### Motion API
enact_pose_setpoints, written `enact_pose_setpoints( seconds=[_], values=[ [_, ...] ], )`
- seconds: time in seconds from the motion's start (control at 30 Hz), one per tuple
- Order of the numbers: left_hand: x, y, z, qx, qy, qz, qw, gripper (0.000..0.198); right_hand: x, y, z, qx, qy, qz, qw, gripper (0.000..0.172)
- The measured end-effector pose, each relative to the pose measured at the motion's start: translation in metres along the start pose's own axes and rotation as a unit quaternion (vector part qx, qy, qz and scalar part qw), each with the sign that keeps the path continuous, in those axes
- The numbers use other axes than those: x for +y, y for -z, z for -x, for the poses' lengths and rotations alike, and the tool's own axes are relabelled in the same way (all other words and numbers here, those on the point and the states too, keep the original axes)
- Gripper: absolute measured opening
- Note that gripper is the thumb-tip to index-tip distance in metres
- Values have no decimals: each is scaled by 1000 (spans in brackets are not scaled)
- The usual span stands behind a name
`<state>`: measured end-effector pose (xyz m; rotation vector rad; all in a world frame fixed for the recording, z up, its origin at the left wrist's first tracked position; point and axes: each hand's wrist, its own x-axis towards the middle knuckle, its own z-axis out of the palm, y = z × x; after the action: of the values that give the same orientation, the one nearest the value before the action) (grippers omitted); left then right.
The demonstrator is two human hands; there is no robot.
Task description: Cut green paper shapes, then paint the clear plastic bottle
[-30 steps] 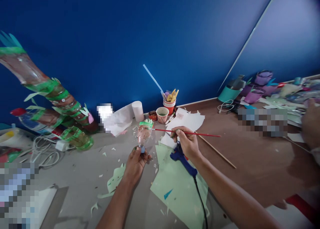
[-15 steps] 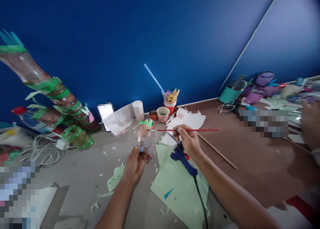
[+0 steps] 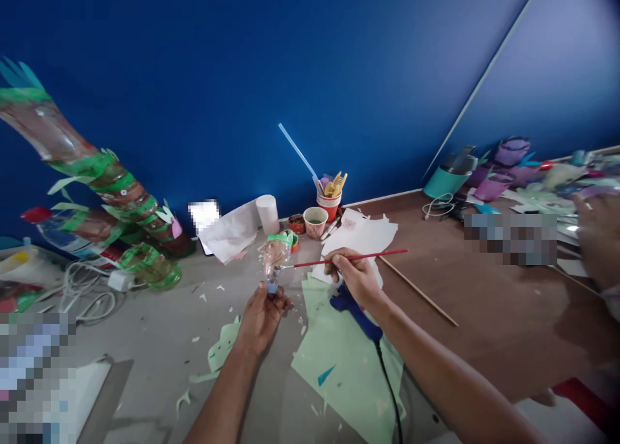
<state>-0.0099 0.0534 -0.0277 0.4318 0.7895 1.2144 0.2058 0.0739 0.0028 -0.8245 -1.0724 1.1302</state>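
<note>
My left hand (image 3: 261,315) is closed round the blue-capped neck of a small cut plastic bottle top (image 3: 274,253), held upside down with a green paper fringe at its upper rim. My right hand (image 3: 352,277) pinches a thin red paintbrush (image 3: 356,258). The brush lies almost level and its tip touches the bottle's side. Under my right wrist a blue glue gun (image 3: 356,311) lies on a pale green paper sheet (image 3: 339,366).
A tall bottle tree painted brown and green (image 3: 92,172) leans at the left beside cables (image 3: 82,292). Paper cups (image 3: 322,214), a white roll (image 3: 267,214) and white paper (image 3: 363,234) stand by the blue wall. Another person's hand (image 3: 598,237) is at the right edge near purple pots (image 3: 504,166).
The brush has shifted left and tilted slightly, handle end up, with its tip lower on the bottle. My right hand moved left with it. The bottle tilted a little.
</note>
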Motion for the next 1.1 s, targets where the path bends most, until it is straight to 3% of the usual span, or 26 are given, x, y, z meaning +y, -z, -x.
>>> enact_pose_setpoints(
  seconds=[0.2,0.4,0.57,0.77,0.93,1.1],
  values=[
    [0,1,0,-9,2,1,1000,32,0,5,-3,36,21,-1,999,16],
    [0,1,-1,-7,7,5,1000,32,-1,-2,2,-40,-15,6,999,20],
    [-1,0,0,-4,-2,-3,1000,33,-3,0,0,13,15,2,1000,18],
    [-3,-1,0,8,-29,-14,999,31,-2,-4,4,-41,8,23,999,20],
    [-3,-1,-1,17,-26,-8,999,29,-6,-3,4,-12,30,34,999,20],
    [-3,0,-1,17,-25,-3,1000,27,-6,-5,4,-38,22,50,998,22]
  ],
)
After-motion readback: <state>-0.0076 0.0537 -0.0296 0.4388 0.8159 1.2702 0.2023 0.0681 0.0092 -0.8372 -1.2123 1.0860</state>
